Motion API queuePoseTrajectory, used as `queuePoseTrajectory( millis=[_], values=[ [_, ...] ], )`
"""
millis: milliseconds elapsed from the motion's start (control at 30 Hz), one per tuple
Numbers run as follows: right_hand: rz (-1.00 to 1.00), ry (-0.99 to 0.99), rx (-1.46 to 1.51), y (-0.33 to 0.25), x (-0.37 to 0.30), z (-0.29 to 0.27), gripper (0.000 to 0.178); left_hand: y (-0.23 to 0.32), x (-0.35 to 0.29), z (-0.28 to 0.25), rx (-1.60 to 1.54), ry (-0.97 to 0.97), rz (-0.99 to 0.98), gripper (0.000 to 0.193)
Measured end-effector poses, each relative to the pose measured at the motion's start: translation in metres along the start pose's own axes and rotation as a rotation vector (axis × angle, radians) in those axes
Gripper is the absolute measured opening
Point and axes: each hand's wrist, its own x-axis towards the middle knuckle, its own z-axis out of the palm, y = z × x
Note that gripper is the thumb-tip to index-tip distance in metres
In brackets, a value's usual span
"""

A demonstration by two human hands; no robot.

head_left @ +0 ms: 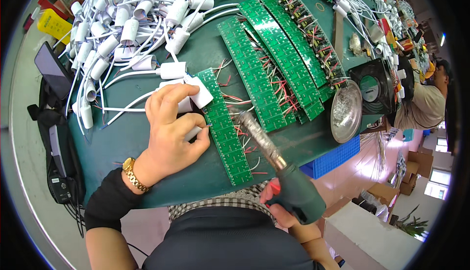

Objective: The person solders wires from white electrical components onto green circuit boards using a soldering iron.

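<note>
My left hand (pixel 174 118) is closed at the edge of a long green circuit board strip (pixel 226 133), thumb and forefinger pinching a white cable (pixel 193 133) whose thin blue wire end sticks out past them. Against its upper fingers is a white squarish plastic piece (pixel 201 93); white cylindrical sockets (pixel 173 69) lie just beyond. My right hand (pixel 278 206) grips the dark green handle of a soldering gun (pixel 298 194). Its scorched metal barrel slants up and left, and the tip hovers over or near the red and white wires on the strip's right side.
A heap of white corded sockets (pixel 129 30) fills the back left. More green board strips (pixel 259 74) lie to the right, then a round clear dish (pixel 346 111), a black fan (pixel 372 86) and a blue basket (pixel 333 157). A co-worker (pixel 423 103) sits at far right.
</note>
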Motion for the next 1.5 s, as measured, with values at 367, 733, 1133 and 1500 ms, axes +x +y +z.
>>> queuePoseTrajectory(
  millis=[367, 733, 1133, 1500],
  values=[
    [-0.071, -0.155, -0.765, -0.007, 0.01, -0.005, 0.027, -0.008, 0.003, -0.002, -0.058, -0.079, -0.055, 0.019],
    [-0.256, -0.123, -0.867, 0.006, 0.012, -0.008, 0.019, -0.011, 0.004, 0.001, -0.078, -0.063, -0.056, 0.019],
    [0.322, 0.276, 0.022, -0.021, 0.01, 0.009, 0.021, -0.011, 0.005, -0.004, -0.032, -0.119, -0.036, 0.021],
    [0.076, 0.155, 0.194, 0.004, 0.011, 0.007, 0.016, -0.01, 0.004, -0.003, -0.068, -0.111, -0.082, 0.017]
  ],
)
